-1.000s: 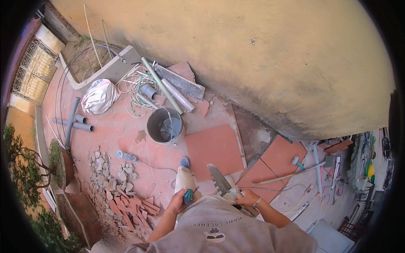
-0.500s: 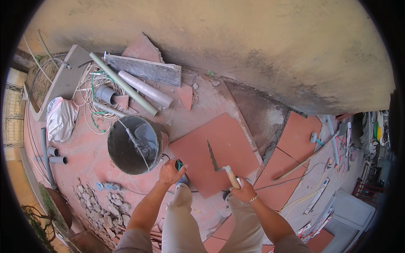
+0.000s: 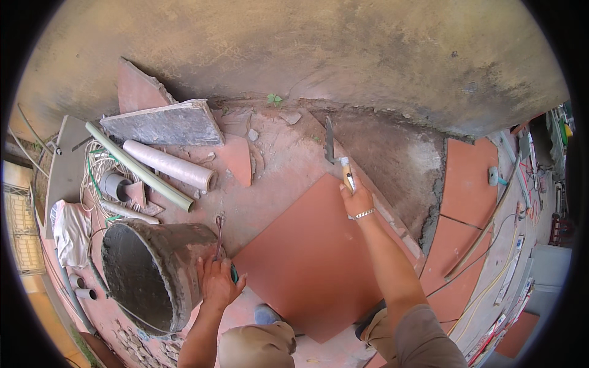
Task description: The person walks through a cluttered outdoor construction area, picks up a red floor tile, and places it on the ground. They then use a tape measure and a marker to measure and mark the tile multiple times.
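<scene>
My left hand [image 3: 216, 283] grips the rim of a grey mortar bucket [image 3: 150, 273] on the floor at lower left, with a small teal object also in the fingers. My right hand [image 3: 358, 199] reaches forward and holds a trowel [image 3: 332, 147] by its pale handle. The dark blade points toward the base of the plastered wall [image 3: 343, 55]. Beneath my right forearm lies a large loose terracotta tile [image 3: 307, 257]. Past the tile is a bare strip of grey mortar bed [image 3: 392, 159].
Laid terracotta tiles [image 3: 469, 178] cover the floor at right, with a long straightedge [image 3: 485, 230] and hand tools along them. At left lie a stone slab [image 3: 165, 124], a white roll [image 3: 169, 164], a green pipe [image 3: 138, 165], coiled wire and a white sack [image 3: 70, 230].
I have bent down closer to the floor. My left hand has moved onto the bucket rim. My right hand has carried the trowel forward toward the wall.
</scene>
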Demonstrator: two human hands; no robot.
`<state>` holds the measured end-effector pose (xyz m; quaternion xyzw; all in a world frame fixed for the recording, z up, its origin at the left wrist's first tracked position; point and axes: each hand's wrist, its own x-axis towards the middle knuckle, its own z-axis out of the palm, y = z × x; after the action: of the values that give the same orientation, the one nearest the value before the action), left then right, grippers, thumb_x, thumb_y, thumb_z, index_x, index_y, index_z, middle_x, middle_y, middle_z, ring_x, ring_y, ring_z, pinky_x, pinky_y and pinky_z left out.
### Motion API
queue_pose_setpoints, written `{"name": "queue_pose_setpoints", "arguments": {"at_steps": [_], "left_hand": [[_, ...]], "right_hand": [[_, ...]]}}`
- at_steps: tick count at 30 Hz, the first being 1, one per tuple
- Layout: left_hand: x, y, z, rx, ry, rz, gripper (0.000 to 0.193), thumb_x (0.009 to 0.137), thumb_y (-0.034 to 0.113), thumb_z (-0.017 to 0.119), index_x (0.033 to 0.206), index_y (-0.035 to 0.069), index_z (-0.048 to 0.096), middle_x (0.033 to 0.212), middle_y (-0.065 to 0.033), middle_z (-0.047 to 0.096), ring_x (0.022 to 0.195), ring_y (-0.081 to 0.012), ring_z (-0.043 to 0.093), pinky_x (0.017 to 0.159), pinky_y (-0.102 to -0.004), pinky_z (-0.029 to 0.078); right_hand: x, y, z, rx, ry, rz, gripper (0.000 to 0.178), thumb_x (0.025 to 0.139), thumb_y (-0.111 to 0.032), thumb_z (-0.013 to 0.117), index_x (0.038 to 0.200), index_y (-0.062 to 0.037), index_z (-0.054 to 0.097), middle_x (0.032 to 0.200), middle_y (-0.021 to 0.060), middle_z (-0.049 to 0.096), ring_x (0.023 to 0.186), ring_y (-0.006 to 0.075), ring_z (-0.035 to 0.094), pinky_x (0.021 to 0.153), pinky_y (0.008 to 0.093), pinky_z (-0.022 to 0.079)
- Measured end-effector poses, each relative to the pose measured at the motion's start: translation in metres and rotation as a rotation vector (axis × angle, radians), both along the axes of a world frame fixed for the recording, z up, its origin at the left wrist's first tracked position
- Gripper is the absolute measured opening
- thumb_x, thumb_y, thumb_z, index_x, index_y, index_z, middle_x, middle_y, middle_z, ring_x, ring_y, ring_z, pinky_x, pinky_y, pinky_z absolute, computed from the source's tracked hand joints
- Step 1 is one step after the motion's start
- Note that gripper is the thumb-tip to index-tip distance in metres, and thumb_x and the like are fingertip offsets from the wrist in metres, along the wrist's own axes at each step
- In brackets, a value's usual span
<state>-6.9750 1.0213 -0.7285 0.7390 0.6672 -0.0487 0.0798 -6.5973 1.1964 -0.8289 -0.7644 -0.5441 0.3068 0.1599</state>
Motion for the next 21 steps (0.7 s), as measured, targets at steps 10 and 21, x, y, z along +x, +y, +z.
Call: {"name": "queue_pose_setpoints", "arguments": {"at_steps": [10,21], "left_hand": [[-0.039,-0.025,-0.020,-0.068,0.104,-0.050,0.062,0.073,0.046,0.075,0.111,0.000,0.063,0.118,-0.0197,0.064,0.122,-0.0385,0.052,0.115,-0.0568,0.023],[-0.098,-0.137,-0.039,-0.121,0.120,-0.128,0.044,0.070,0.042,0.073,0.093,0.006,0.064,0.092,-0.0174,0.064,0.115,-0.0379,0.055,0.109,-0.0551,0.026]], "right_hand": [[-0.101,-0.013,-0.025,-0.176,0.088,0.330,0.073,0.093,-0.037,0.059,0.156,-0.0197,0.029,0.098,0.0259,0.070,0.091,0.0445,0.067,0.084,0.0504,0.052],[-0.037,0.023,-0.036,0.061,0.162,-0.024,0.069,0.091,-0.034,0.060,0.154,-0.0173,0.036,0.107,0.0241,0.070,0.097,0.0410,0.067,0.086,0.0467,0.052]]}}
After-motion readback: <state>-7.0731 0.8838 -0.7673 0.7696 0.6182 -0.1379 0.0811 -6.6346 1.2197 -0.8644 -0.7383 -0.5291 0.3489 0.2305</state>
